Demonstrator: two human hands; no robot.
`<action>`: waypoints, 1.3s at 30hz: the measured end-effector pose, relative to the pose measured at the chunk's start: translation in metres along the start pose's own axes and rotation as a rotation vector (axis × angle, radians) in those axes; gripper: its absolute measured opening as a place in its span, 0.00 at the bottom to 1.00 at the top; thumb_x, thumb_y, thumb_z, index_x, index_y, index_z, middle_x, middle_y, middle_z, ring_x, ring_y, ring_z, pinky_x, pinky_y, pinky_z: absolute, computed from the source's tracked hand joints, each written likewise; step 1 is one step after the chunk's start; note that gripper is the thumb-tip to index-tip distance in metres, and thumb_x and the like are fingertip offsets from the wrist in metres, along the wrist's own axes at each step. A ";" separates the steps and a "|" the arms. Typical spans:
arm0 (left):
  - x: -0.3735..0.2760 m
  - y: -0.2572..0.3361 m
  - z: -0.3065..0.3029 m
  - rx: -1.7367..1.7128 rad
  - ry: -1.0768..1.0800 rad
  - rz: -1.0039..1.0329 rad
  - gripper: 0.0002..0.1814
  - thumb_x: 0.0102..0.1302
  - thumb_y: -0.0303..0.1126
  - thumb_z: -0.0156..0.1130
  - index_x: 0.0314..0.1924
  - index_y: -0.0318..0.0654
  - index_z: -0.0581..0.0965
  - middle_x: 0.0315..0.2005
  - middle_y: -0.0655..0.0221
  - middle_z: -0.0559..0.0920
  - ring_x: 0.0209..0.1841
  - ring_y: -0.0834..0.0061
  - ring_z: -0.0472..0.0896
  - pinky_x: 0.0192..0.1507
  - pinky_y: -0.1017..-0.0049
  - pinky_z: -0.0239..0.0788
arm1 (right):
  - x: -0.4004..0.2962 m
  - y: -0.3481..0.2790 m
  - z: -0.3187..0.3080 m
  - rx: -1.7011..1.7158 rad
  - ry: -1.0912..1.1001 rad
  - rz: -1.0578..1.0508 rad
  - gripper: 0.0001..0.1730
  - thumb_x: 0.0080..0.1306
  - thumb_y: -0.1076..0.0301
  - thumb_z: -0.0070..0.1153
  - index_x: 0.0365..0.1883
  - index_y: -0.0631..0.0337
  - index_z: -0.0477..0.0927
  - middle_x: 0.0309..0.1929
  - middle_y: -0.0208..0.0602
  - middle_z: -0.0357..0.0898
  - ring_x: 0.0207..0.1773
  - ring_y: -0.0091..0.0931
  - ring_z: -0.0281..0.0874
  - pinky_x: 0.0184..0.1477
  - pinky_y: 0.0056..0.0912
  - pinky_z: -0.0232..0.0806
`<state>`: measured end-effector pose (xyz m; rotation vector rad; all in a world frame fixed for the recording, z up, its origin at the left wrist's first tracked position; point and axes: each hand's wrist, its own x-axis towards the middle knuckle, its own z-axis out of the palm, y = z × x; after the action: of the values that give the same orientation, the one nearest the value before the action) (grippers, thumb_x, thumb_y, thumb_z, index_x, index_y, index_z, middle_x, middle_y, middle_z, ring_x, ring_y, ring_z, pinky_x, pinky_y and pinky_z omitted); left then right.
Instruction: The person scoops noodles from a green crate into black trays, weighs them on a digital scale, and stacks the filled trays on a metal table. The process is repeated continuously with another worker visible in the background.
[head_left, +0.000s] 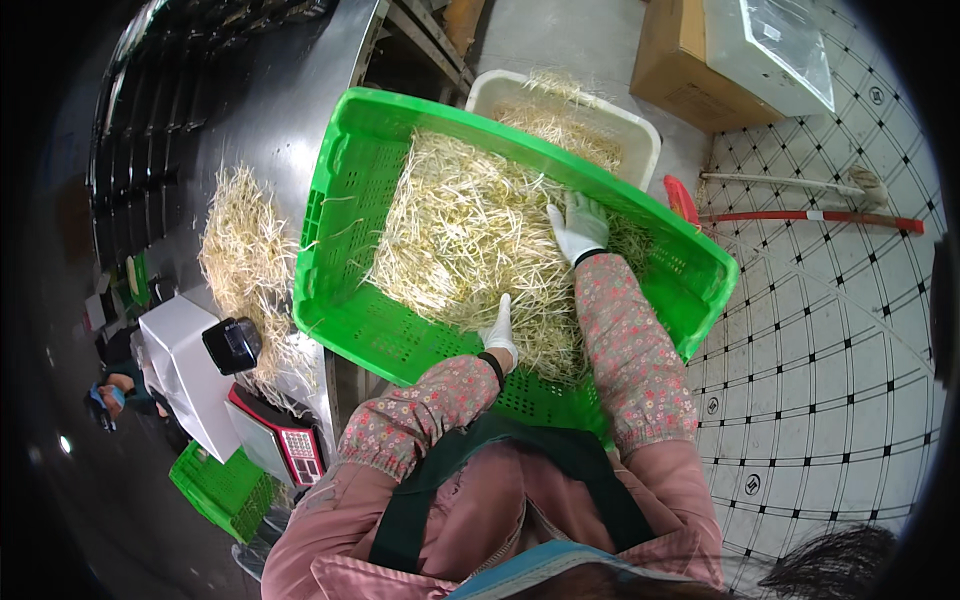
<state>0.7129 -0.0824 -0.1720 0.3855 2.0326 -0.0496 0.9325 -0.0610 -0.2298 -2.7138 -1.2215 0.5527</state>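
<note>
A pile of bean sprouts (465, 225) fills the middle of a large green perforated plastic crate (356, 322) in front of me. My left hand (501, 334), in a white glove, is at the near side of the pile. Its thumb points up, and its other fingers are hidden among the sprouts, so their grip does not show. Farther in, near the crate's far wall, my right hand (583, 227) lies against the sprouts, also gloved. Its thumb stands apart from the extended fingers. Some darker sprouts (630, 244) lie to the right of that hand.
Loose sprouts (244, 240) lie on a metal table (292, 112) at left, near a red scale (274, 435) and a white foam box (184, 367). Behind the crate stands a white tub (637, 146) of sprouts. Cardboard box (701, 82) and red-handled tool (817, 216) are right. Another person (124, 390) is far left.
</note>
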 end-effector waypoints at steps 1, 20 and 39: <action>-0.002 0.003 -0.002 -0.010 -0.021 -0.035 0.66 0.48 0.68 0.71 0.74 0.32 0.53 0.71 0.57 0.62 0.67 0.62 0.66 0.67 0.63 0.59 | 0.002 -0.002 -0.001 -0.013 0.053 -0.017 0.39 0.73 0.37 0.32 0.68 0.60 0.67 0.66 0.46 0.70 0.70 0.40 0.63 0.73 0.44 0.50; -0.007 -0.002 0.002 -0.010 -0.038 -0.081 0.69 0.50 0.74 0.64 0.77 0.37 0.43 0.76 0.58 0.50 0.74 0.60 0.56 0.71 0.59 0.53 | -0.043 -0.028 -0.057 -0.011 -0.391 0.058 0.44 0.71 0.30 0.28 0.43 0.63 0.83 0.37 0.51 0.84 0.41 0.45 0.82 0.46 0.49 0.71; 0.018 -0.005 0.004 -0.058 -0.091 -0.109 0.63 0.49 0.66 0.72 0.72 0.29 0.56 0.74 0.56 0.57 0.72 0.61 0.59 0.72 0.60 0.52 | -0.049 -0.047 -0.039 -0.134 -0.230 -0.166 0.49 0.69 0.28 0.31 0.76 0.56 0.52 0.77 0.41 0.52 0.80 0.39 0.44 0.79 0.49 0.31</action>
<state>0.7068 -0.0835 -0.1900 0.2323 1.9592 -0.0736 0.8844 -0.0647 -0.1679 -2.6782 -1.5752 0.8061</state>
